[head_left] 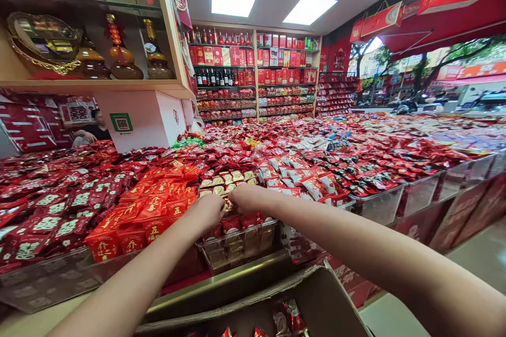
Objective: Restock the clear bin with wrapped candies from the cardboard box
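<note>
Both my hands reach forward over a clear plastic bin (237,242) of small red packets, with gold-and-white wrapped sweets (229,178) just beyond them. My left hand (210,209) and my right hand (243,197) are side by side, a small gap between them, backs turned to the camera. The fingers of both curl downward and look closed, touching or close to the sweets; what they hold, if anything, is hidden. Orange-red packets (152,205) lie left of my left hand, and white-and-red packets (298,176) lie beyond my right forearm.
An open cardboard box (324,300) with a few red-wrapped pieces stands below my arms. Bins of wrapped packets (375,163) spread left and right. Glass shelves (87,84) with bottles overhang at left. A person (95,129) sits at far left.
</note>
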Available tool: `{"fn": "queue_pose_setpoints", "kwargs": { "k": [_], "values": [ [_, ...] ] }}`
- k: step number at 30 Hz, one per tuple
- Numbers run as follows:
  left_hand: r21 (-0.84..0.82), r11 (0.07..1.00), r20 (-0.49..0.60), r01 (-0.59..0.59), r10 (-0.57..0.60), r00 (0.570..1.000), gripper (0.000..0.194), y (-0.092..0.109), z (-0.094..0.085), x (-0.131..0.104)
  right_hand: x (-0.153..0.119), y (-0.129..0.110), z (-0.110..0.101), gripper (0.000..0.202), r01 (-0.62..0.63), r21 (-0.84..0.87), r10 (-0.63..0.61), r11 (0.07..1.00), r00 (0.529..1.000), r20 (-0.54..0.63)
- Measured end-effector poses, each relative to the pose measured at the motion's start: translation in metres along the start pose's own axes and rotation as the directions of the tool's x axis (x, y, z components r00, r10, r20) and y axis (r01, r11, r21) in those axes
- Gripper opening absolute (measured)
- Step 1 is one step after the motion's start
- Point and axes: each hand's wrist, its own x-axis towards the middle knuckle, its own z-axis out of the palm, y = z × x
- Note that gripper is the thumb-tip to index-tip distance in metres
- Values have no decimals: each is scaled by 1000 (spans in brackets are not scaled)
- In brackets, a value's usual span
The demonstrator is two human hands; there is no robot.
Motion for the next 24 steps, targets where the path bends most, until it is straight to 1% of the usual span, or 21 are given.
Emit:
{"fn": "queue_pose_setpoints", "kwargs": {
  "k": [3,6,8,11,15,18,24],
  "values": [
    [-14,1000,-29,-22,22,999,19,2,-3,-2,-1,4,-14,26,9,10,-10,1000,993,118],
    [-58,994,-83,-93,88,993,21,4,-8,-5,-4,12,-26,38,-5,10,3,1000,986,166],
    [-96,983,-114,-157,146,983,22,4,-9,-5,-7,16,-27,43,-19,-2,19,1000,982,187],
    [-142,963,-149,-230,209,966,18,2,-8,-2,-9,17,-23,44,-23,-31,29,999,974,224],
    [-162,945,-159,-284,259,953,22,-1,-4,4,-9,16,-17,44,-22,-65,37,998,971,238],
    [-156,940,-147,-304,282,948,27,-2,-6,5,-10,16,-18,44,-21,-72,38,997,970,239],
    [-135,948,-128,-287,270,954,36,-7,-13,3,-16,19,-23,42,-33,-86,52,996,973,225]
  ]
}}
